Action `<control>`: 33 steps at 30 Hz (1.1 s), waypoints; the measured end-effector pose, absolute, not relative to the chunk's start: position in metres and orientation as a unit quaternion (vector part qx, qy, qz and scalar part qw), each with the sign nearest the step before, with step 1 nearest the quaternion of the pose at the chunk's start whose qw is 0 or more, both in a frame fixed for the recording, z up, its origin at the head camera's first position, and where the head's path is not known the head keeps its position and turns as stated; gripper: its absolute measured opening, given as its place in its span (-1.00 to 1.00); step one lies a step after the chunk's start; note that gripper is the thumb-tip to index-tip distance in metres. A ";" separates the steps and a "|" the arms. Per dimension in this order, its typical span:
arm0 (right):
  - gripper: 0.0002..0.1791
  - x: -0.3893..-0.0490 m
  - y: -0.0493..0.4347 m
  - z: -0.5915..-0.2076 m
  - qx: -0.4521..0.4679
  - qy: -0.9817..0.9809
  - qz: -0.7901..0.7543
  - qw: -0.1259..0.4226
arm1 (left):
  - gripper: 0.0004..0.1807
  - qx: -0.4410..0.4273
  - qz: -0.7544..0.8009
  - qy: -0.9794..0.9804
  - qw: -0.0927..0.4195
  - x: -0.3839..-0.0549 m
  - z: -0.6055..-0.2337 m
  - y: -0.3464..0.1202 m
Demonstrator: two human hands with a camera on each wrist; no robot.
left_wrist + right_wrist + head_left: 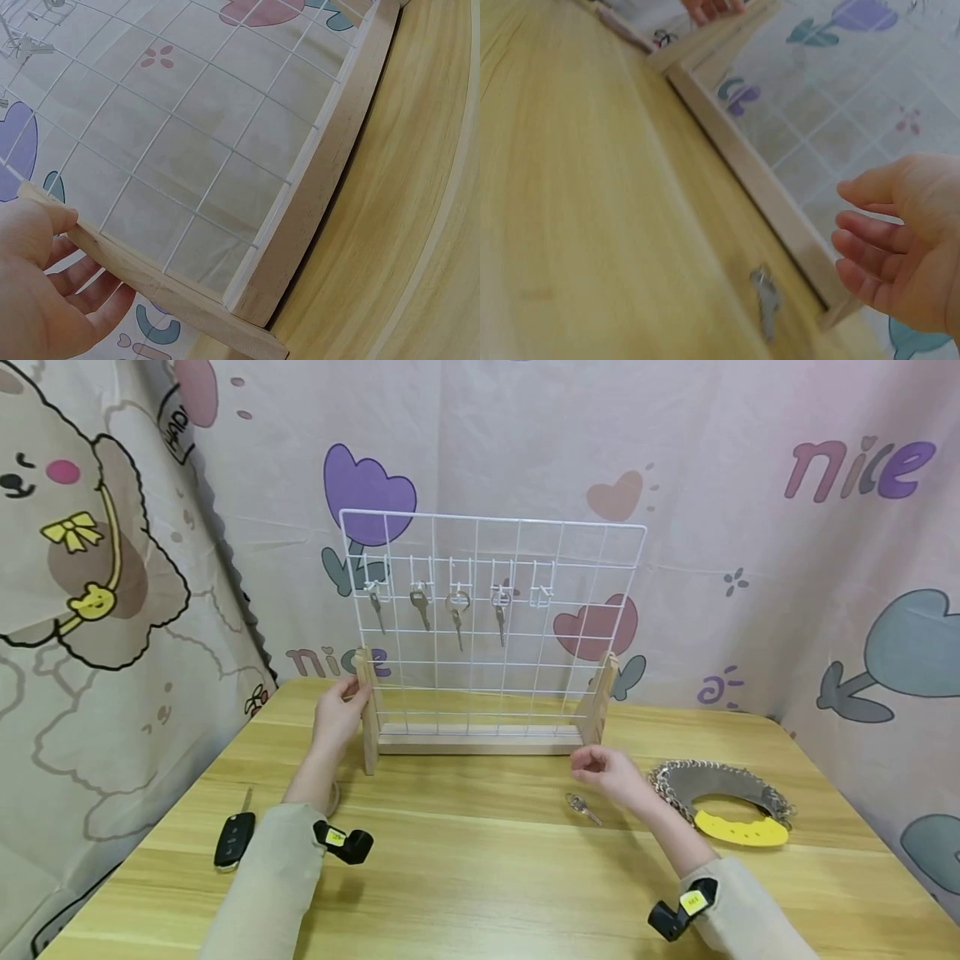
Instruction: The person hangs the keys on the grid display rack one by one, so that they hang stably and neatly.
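Note:
A white wire grid rack point(517, 647) on a wooden stand is upright on the table, with several keys point(458, 625) hanging from its hooks. My left hand point(337, 714) grips the stand's left wooden post point(142, 274), thumb on the near side and fingers behind it. Close to the foot of the right wooden post point(597, 702) is my right hand point(611, 772), its fingers loosely bent and holding nothing. Just below that hand, a small silver key point(583, 808) with a ring lies on the table; in the right wrist view the key point(766, 301) lies beside the stand's base bar.
On the left of the wooden table point(465, 860) lies a black car key point(235, 838). To the right, a chain-edged grey piece with a yellow plate point(738, 829) lies near my right forearm. A printed cloth point(495, 427) hangs behind the rack.

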State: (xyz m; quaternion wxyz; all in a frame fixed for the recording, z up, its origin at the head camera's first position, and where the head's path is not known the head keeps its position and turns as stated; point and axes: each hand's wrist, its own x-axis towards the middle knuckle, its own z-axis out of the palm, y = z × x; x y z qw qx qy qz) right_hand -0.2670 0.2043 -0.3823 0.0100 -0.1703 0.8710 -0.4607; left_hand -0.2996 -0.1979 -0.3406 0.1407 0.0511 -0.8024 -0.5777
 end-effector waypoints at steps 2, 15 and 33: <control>-0.75 -0.268 0.209 -0.389 -0.173 0.874 -0.453 0.019 | -0.47 0.052 -0.578 -0.802 0.142 -0.299 -0.340 -0.198; -0.72 -0.271 0.214 -0.415 -0.209 0.879 -0.422 0.067 | -0.46 0.050 -0.575 -0.805 0.140 -0.299 -0.340 -0.197; -0.89 -0.277 0.213 -0.415 -0.245 0.895 -0.363 0.085 | -0.48 0.048 -0.572 -0.806 0.146 -0.297 -0.340 -0.197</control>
